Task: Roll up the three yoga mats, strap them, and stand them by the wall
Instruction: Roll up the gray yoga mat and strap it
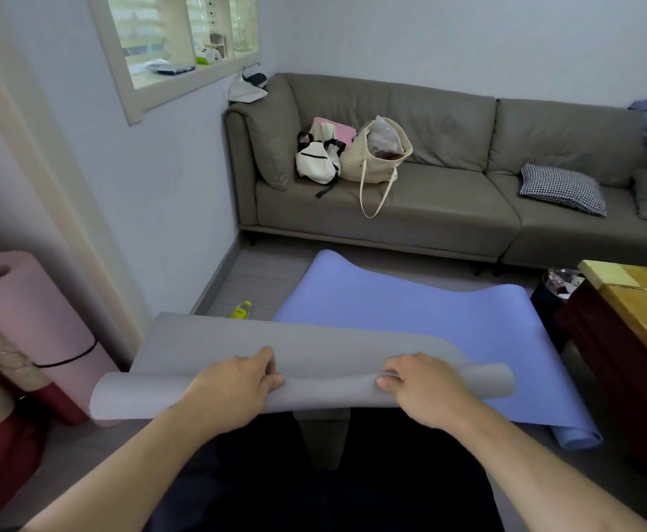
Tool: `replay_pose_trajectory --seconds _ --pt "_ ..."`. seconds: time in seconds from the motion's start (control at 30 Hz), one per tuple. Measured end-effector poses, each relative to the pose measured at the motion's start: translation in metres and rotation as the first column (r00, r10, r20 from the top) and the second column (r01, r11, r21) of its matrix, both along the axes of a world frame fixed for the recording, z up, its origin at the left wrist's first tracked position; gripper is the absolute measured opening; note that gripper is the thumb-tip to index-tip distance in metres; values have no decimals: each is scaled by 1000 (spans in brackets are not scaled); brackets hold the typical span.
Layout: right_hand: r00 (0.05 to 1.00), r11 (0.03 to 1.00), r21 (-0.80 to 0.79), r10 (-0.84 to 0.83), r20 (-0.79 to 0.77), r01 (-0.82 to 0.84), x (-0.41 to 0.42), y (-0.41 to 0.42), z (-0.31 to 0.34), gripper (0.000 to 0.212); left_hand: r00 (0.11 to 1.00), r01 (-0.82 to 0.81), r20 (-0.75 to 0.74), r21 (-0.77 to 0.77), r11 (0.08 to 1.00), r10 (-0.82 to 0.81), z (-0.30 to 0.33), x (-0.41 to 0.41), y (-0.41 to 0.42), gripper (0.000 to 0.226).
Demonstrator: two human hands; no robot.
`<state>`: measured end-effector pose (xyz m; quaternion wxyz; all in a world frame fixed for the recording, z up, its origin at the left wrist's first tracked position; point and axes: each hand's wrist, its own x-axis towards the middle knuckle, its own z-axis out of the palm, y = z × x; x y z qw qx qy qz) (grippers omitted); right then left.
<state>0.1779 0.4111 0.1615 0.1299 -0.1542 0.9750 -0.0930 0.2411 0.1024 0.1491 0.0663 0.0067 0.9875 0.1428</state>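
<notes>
Half-rolled grey foam yoga mat, long axis running nine to three o'clock, left hand and right hand both gripping its roll, flat blue mat beyond toward one o'clock

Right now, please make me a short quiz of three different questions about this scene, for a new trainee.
1. True or false: the pink mat is already rolled, strapped and standing.
2. Which mat do the left hand and the right hand grip at its rolled edge?
A. the blue mat
B. the gray mat
C. the pink mat
3. Fill in: a small yellow-green bottle lies on the ____ beyond the gray mat.

Key
1. True: a black strap goes around it.
2. B
3. floor
</notes>
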Motion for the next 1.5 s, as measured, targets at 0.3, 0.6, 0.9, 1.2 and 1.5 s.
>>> replay_pose_trajectory --seconds 0.3,0.6,0.9,1.2,1.5 --pt "995 999 -13 -45 95 46 5 -13 2 18 921 84 -371 -99 992 -115 -26 22 8 31" --pt "982 995 -49 76 -175 -86 21 -3 -19 23 955 77 -269 -178 981 -124 -30 22 6 55" --pt "952 960 205 232 -201 -191 24 6 -29 56 968 -19 -251 -120 993 -12 -31 16 10 53" --pt "969 952 262 200 -143 -158 8 -4 -26 58 895 -78 -439 -332 940 -80 -41 30 23 46" --pt "981 989 47 143 -129 -138 6 1 -12 44 926 -41 -367 -320 947 -84 -33 4 8 54"
